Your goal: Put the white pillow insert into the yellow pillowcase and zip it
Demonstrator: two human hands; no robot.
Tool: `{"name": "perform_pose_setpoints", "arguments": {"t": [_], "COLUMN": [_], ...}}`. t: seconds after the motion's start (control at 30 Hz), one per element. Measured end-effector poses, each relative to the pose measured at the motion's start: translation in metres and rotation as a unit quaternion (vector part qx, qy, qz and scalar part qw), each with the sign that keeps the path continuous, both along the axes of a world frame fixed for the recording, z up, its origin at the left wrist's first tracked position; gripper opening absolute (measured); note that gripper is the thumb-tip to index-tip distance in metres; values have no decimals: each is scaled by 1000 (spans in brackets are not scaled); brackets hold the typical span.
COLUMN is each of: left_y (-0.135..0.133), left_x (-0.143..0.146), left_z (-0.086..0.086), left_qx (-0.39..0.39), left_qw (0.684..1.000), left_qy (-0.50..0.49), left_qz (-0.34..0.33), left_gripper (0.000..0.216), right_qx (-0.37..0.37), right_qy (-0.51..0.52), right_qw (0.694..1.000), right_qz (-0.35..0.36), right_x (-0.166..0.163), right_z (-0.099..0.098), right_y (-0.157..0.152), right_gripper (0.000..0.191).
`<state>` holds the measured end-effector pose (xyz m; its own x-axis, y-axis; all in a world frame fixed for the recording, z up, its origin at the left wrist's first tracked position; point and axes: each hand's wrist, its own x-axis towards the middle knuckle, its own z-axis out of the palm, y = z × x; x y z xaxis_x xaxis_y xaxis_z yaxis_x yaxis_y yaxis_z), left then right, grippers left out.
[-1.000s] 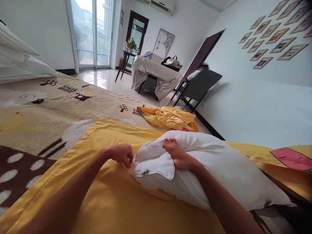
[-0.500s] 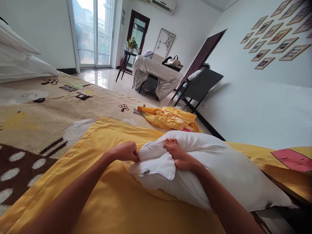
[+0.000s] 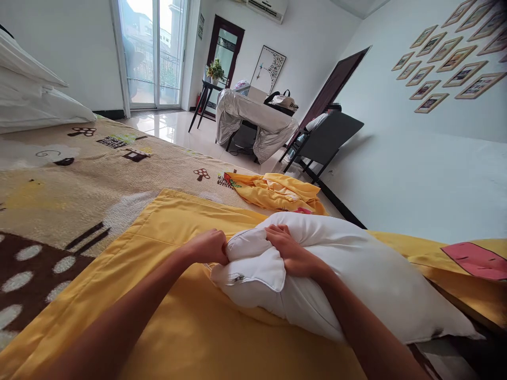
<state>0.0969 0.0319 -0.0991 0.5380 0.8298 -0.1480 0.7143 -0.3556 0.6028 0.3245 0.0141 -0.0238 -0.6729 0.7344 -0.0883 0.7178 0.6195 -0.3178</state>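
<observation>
A plump white pillow (image 3: 348,274) lies on a spread yellow pillowcase (image 3: 190,316), its near end bunched and folded over. A zip pull and a piped edge show on the folded part. My left hand (image 3: 212,247) is closed in a fist at the left tip of the bunched end; the exact bit of fabric in its fingers is hidden. With fingers curled into the white cloth, my right hand (image 3: 291,253) grips the top of the pillow, just right of the fold.
Under everything is a beige patterned blanket (image 3: 158,163). Crumpled yellow cloth (image 3: 277,191) lies beyond the pillow, and white bedding (image 3: 35,100) is at the left. Farther off stand a covered table (image 3: 257,116) and a dark chair (image 3: 330,137) with a person seated by it.
My left hand has shifted very slightly to the right against the pillow's end. The right hand and the pillow look the same.
</observation>
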Motion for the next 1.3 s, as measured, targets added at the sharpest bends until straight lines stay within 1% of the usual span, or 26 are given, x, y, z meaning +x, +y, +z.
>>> {"name": "perform_pose_setpoints", "arguments": {"t": [0.23, 0.47, 0.67, 0.83, 0.93, 1.03, 1.1, 1.17, 1.23, 1.3], "left_y": [0, 5, 8, 10, 15, 20, 20, 19, 16, 12], "left_x": [3, -15, -26, -31, -37, -37, -33, -27, -22, -19], "left_z": [-3, 1, 4, 6, 2, -8, -17, -24, -27, -25], "left_qx": [-8, -44, -51, -47, -14, 55, 86, 106, 127, 145], "left_qw": [1000, 996, 994, 994, 998, 998, 995, 991, 987, 983], "left_qy": [-16, -35, -46, -31, 2, 34, 53, 74, 93, 108], "left_qz": [-25, -64, -85, -92, -57, -12, -15, -29, -34, -31], "left_gripper": [11, 3, 8, 11, 20, 30, 34, 33, 28, 24], "right_qx": [3, 4, 4, 6, 18, 49, 73, 95, 116, 135], "right_qy": [-1, 0, -1, 1, -3, -24, -40, -61, -88, -111], "right_qw": [1000, 1000, 1000, 1000, 1000, 998, 996, 993, 989, 983], "right_qz": [0, -1, -2, -1, -1, -7, -10, -21, -40, -56], "right_x": [-2, -2, 0, 1, -1, -5, -8, -11, -14, -15], "right_z": [1, 1, -1, -2, -4, -6, -7, -8, -7, -2], "right_y": [-1, 0, 0, 1, 0, -4, -8, -14, -22, -29], "right_gripper": [23, 23, 27, 25, 23, 18, 13, 8, 10, 12]}}
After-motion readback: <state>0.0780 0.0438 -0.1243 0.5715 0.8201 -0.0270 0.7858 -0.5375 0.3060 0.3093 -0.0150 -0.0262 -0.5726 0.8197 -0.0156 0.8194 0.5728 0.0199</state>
